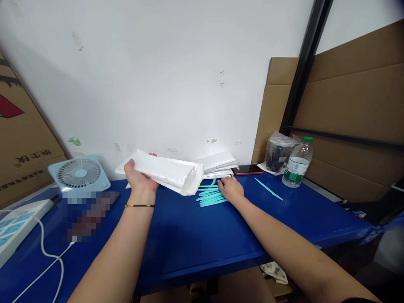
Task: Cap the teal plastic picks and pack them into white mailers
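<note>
My left hand [140, 174] holds up a white plastic mailer bag [167, 170], thumb on its near left end and fingers behind. The bag's right end gapes a little toward the right. Over the right end of a fanned pile of slim turquoise plastic sticks [210, 195] lies my right hand [232, 189], its fingers curled onto them. How many sticks the fingers hold is hidden. A single turquoise stick [268, 188] lies apart, right of that hand. Behind the pile, more white mailer bags [221, 162] are stacked against the wall.
On the blue table [189, 240], a light blue fan [80, 173], a blurred phone with a charging cable [58, 256] and a power strip [22, 227] stand left. To the right are an orange-edged phone [248, 169], a wrapped dark cup [277, 153] and a green-capped bottle [297, 164].
</note>
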Motion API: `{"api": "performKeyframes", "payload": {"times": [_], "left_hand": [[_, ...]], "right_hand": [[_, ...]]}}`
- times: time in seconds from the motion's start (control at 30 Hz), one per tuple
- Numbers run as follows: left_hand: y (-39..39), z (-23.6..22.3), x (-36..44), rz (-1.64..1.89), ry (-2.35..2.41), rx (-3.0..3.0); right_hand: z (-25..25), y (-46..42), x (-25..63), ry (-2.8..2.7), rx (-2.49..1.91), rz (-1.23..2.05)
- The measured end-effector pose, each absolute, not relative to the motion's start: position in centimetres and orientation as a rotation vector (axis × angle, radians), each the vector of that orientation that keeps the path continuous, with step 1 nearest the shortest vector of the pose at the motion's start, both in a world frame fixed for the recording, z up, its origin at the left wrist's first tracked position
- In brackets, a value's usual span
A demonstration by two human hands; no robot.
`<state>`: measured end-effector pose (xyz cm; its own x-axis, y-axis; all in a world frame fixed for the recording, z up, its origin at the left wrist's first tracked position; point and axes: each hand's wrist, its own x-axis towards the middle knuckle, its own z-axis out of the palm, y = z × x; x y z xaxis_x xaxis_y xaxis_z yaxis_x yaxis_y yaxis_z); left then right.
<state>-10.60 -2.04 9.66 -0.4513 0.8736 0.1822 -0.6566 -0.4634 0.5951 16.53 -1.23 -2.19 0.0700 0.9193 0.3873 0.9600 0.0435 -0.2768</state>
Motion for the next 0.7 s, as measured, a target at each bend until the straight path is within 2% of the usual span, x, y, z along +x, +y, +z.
{"api": "performKeyframes", "payload": {"times": [0.13,0.23,0.37,0.5,0.7], "left_hand": [[-1.1,7.9,-11.1,1.863,0.555,0.388],[-0.5,6.1,-12.0,1.891,0.622,0.296],[0.2,3.2,-14.5,1.995,1.188,0.177],[-0.3,0.9,-16.2,2.115,1.450,0.108],[-3.5,0.4,-16.3,2.325,1.953,0.417]], "right_hand": [[-2.2,-1.1,16.8,-1.869,-1.901,-0.131],[-2.4,-0.7,17.2,-1.860,-1.876,-0.074],[-3.0,-0.4,17.7,-1.919,-1.739,0.021],[-3.5,-0.4,18.0,-2.003,-1.584,0.073],[-2.1,1.8,19.3,-2.059,-1.360,0.117]]}}
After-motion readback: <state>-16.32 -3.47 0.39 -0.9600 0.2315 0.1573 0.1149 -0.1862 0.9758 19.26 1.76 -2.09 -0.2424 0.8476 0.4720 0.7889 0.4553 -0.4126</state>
